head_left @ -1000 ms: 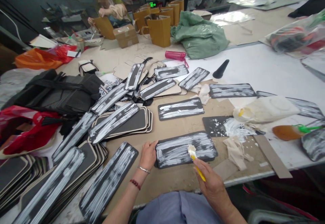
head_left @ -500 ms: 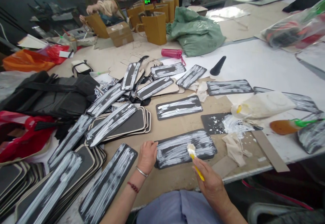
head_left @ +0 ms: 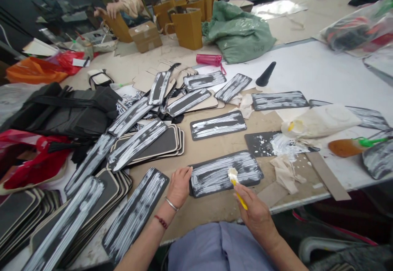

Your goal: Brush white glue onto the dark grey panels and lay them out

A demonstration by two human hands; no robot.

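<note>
Your right hand is closed around a yellow-handled brush, thumb and fingers pinching the handle near its neck, with the handle's end showing beside the fingers. The pale bristles, loaded with white paste, lie over the right half of the dark rectangular panel on the counter in front of you; you cannot tell how firmly they press. Your left hand has its fingers bent and drawn together, the tips touching that panel's upper left corner; whether they grip the edge or only steady it cannot be told. Its back faces up, and the forearm, wearing a silver bangle and a red beaded bracelet, slants in from left of the panel. Your right forearm angles in from the panel's near right, the hand pointing forward and inward. White streaks cover most of the panel. Just beyond it lies a smaller streaked panel, and beyond its right end a paste-splattered dark sheet.
</note>
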